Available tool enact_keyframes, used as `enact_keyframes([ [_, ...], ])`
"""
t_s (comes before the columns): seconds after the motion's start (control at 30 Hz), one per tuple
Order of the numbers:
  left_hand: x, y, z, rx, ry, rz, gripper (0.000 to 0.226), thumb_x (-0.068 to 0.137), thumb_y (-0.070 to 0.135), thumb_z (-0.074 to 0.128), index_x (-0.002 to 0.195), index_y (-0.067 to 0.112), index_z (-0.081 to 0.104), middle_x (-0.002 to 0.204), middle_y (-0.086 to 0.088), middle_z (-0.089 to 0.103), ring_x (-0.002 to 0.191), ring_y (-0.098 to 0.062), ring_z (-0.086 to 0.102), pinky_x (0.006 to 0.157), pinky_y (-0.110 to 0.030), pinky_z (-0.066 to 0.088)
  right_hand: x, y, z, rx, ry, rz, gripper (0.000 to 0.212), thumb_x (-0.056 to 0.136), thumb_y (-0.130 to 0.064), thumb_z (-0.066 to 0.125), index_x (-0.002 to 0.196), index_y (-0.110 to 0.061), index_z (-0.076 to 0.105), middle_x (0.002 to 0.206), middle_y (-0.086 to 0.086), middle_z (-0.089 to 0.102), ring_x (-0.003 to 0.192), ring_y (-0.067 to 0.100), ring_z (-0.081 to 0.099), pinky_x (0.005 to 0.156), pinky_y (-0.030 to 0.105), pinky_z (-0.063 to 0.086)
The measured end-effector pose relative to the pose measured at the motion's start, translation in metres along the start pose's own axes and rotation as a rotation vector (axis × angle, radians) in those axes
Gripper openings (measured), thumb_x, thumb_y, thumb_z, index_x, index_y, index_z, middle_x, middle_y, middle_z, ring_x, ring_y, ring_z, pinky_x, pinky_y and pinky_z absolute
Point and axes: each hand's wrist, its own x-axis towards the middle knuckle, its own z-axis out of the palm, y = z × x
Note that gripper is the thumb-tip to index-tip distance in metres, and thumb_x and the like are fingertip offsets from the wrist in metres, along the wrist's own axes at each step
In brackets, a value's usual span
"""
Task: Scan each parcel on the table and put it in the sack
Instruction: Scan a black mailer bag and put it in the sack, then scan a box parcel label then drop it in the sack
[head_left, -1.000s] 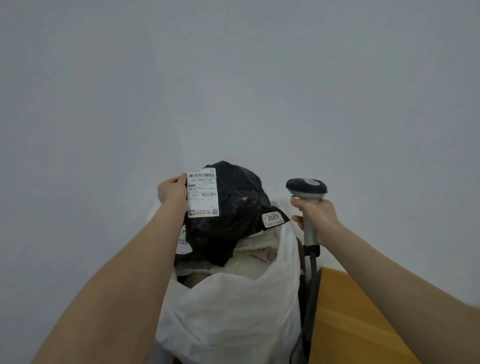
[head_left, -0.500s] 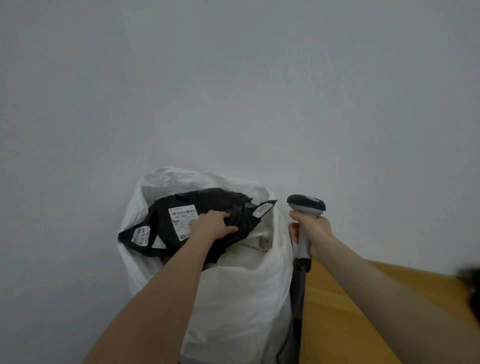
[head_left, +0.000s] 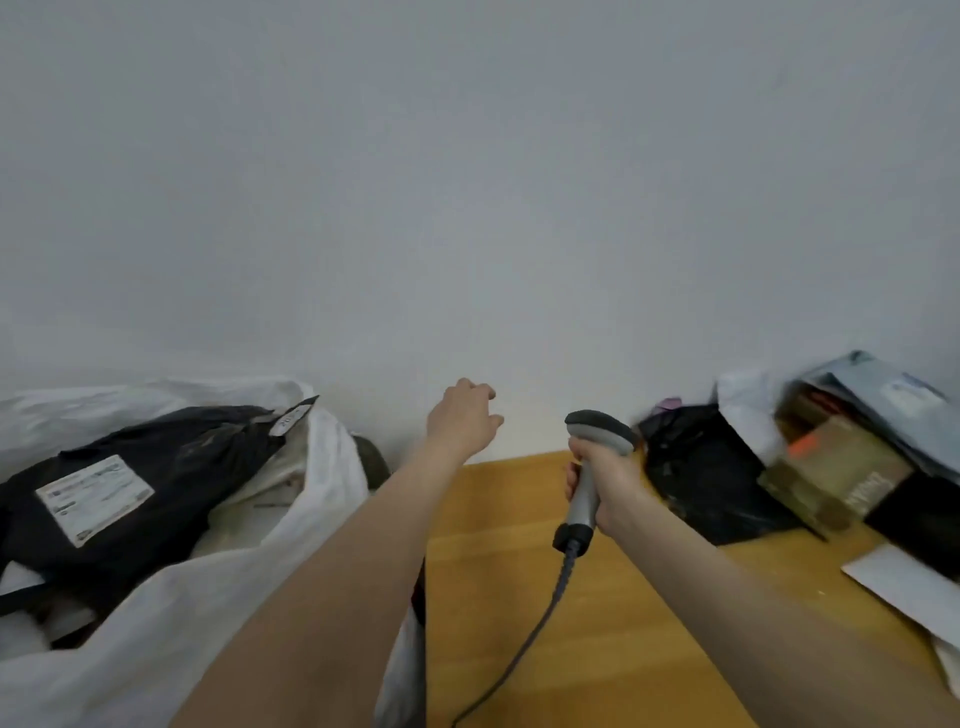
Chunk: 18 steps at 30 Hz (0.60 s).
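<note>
A black parcel (head_left: 156, 488) with a white label lies on top inside the white sack (head_left: 218, 587) at the left. My left hand (head_left: 462, 421) hovers over the wooden table (head_left: 519, 597) between sack and parcels, fingers loosely curled, holding nothing. My right hand (head_left: 608, 478) grips the grey barcode scanner (head_left: 597, 441) by its handle, its cable trailing down over the table. At the right lies a pile of parcels: a black bag (head_left: 701, 473), a brown box (head_left: 831, 473), a grey-blue mailer (head_left: 893, 405).
A white envelope (head_left: 909, 587) lies at the table's right edge. A plain grey wall stands close behind the table and sack. Bare wood shows between my two arms.
My left hand let go of the black parcel, which now lies in the sack, and swung right over the table. The view turned right, bringing the parcel pile into sight.
</note>
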Motion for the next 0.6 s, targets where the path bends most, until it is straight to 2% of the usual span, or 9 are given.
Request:
enact_keyframes([
  [0.23,0.005,0.174,0.095,-0.012,-0.219,0.125,0.044,0.095,0.029,0.053,0.137,0.018,0.047,0.138,-0.010,0.044,0.126,-0.027,0.045,0.101,-0.038,0.041,0.010,-0.039,-0.191,0.065,0.233,0.000,0.014,0.092,-0.014,0.064,0.086,-0.002,0.063,0.055,0.007,0.057,0.047,0.017,0.049,0.048,0.030,0.044],
  [0.33,0.007,0.244,0.133,-0.016,-0.263,0.186,0.043,0.093,0.027,0.055,0.135,0.015,0.051,0.133,-0.012,0.049,0.120,-0.030,0.051,0.096,-0.038,0.044,0.018,-0.059,-0.261,0.101,0.288,-0.005,0.018,0.092,-0.014,0.064,0.078,-0.004,0.061,0.054,0.006,0.057,0.047,0.016,0.049,0.050,0.029,0.044],
  [0.47,0.011,0.315,0.178,-0.031,-0.340,0.228,0.048,0.093,0.031,0.057,0.138,0.017,0.047,0.135,-0.008,0.048,0.119,-0.027,0.051,0.092,-0.037,0.046,0.033,-0.080,-0.333,0.135,0.365,0.008,0.016,0.092,-0.012,0.063,0.079,-0.002,0.060,0.054,0.008,0.057,0.044,0.016,0.048,0.046,0.028,0.043],
  [0.6,0.030,0.359,0.211,-0.058,-0.377,0.229,0.050,0.094,0.033,0.056,0.140,0.017,0.044,0.140,-0.007,0.044,0.124,-0.026,0.048,0.096,-0.039,0.046,0.057,-0.102,-0.383,0.158,0.431,0.009,0.014,0.089,-0.011,0.066,0.082,-0.002,0.059,0.056,0.009,0.056,0.044,0.016,0.049,0.047,0.028,0.044],
])
